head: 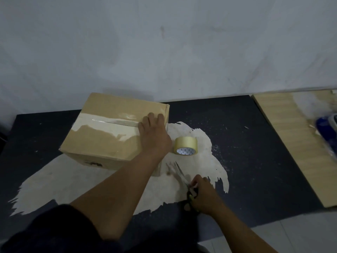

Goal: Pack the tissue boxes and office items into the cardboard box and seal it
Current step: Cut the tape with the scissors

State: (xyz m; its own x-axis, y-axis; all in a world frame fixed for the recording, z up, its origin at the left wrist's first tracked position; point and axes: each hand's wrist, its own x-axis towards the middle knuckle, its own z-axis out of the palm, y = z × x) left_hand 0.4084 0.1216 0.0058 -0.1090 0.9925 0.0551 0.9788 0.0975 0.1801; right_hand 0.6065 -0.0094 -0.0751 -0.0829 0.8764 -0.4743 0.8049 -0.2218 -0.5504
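Note:
A closed cardboard box [102,139] sits on the dark table, with a strip of clear tape [107,123] running along its top seam. My left hand [155,136] lies flat on the box's right end, fingers spread over the tape. A roll of tape [186,147] rests on its side just right of the box. My right hand [204,194] grips the dark handles of a pair of scissors [182,178], whose blades are parted and lie low over the table, pointing toward the box's near right corner.
The dark table [255,152] has a large worn pale patch [91,187] under the box and hands. A wooden board [291,143] lies along the right side, with a blue and white object [326,123] at its far edge. A grey wall stands behind.

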